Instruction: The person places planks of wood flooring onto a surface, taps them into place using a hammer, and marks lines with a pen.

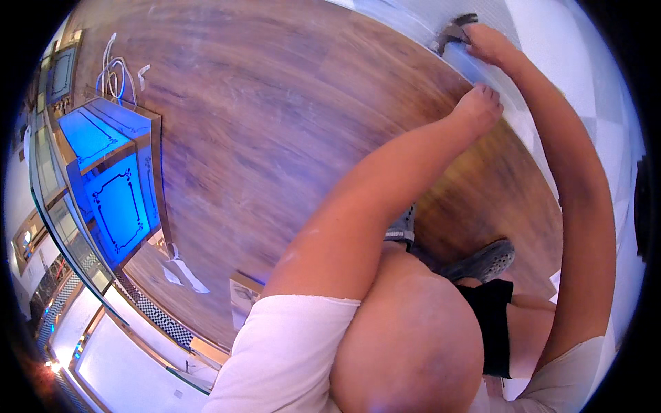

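My right hand (490, 45) reaches far out at the upper right and is closed on a dark, curved tool (454, 34); its exact kind is blurred. The tool is against the pale tiled surface (551, 51), just past the border of the wood-look floor (275, 124). Closer to me, my left hand (478, 111) rests at that same border with its fingers curled in. Whatever they may hold cannot be made out. A bluish, see-through smear (469, 65) shows between the two hands.
A blue-lit glass display cabinet (120, 199) stands at the left. White and blue cables (117, 72) lie behind it, and white scraps (182, 272) in front. A cardboard box (244, 296) is beside my left sleeve. My bent knee and grey clog (489, 261) are below my arms.
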Demonstrator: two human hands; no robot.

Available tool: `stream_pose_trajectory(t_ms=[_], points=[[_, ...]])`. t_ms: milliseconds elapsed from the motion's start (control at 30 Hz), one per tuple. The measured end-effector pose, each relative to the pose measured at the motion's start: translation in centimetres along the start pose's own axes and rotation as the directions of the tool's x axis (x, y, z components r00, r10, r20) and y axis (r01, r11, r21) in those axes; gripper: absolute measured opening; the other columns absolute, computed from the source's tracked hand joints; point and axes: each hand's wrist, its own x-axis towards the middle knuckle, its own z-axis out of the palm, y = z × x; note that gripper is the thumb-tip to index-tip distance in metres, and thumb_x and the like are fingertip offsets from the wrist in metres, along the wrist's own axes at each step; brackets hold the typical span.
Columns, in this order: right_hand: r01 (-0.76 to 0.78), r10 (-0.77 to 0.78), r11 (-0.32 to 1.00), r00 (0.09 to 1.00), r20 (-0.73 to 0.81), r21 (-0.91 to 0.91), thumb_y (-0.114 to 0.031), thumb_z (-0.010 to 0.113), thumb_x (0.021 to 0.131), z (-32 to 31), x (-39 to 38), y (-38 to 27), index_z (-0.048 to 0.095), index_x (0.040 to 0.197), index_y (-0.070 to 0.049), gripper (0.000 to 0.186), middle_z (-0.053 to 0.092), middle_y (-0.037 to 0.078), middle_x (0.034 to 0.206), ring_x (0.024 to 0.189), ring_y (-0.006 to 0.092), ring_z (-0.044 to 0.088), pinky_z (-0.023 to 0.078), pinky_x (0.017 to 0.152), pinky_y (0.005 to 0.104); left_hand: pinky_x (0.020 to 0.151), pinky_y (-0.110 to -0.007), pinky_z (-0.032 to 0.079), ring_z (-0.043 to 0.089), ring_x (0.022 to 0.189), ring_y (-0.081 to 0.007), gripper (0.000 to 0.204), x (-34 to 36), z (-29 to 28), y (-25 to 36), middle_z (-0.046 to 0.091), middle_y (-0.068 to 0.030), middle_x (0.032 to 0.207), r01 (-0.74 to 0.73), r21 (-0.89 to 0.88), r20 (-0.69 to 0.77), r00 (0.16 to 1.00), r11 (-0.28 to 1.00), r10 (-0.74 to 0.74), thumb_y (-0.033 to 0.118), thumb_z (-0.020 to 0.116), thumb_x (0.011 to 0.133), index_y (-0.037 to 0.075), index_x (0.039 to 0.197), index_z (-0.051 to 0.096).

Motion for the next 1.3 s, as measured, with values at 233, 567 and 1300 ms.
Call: stream_pose_trajectory(t_ms=[233,567,1300], points=[[-0.169,0.172,0.983,0.984,-0.044,0.070,-0.019,0.070,0.085,-2.3,-11.3,1.3,0.059,0.104,-0.002,0.028,0.069,0.022,0.099,0.093,0.0420,0.067,0.053,0.081,0.0515,0.092,-0.043,0.047,0.064,0.096,-0.0299,0.019,1.0,1.6,0.7,0.068,-0.0133,0.103,0.010,-0.076,0.012,1.000,0.997,-0.009,0.015,0.061,0.087,0.005,0.101,0.070],[-0.544,0.526,0.839,0.805,0.273,-0.013,-0.021,0.067,0.089,0.3,-47.9,5.1,0.059,0.108,-0.004,0.027,0.069,0.021,0.099,0.093,0.0427,0.066,0.052,0.081,0.0534,0.100,-0.047,0.046,0.056,0.115,-0.0421,0.080,-1.5,-1.9,-3.7,0.059,-0.0219,0.114,-0.061,-0.158,0.269,0.958,0.986,0.102,0.014,0.093,0.051,0.001,0.120,0.055],[-0.725,0.589,0.562,0.688,0.423,0.398,-0.045,0.062,0.093,20.9,-70.7,2.6,0.064,0.115,-0.010,0.041,0.070,0.019,0.093,0.083,0.0416,0.067,0.054,0.075,0.0505,0.103,-0.043,0.046,0.056,0.119,-0.0355,0.053,10.3,-3.6,9.5,0.060,-0.0166,0.124,-0.173,-0.329,0.546,0.767,0.928,0.336,0.008,0.081,0.076,0.002,0.124,0.059]])
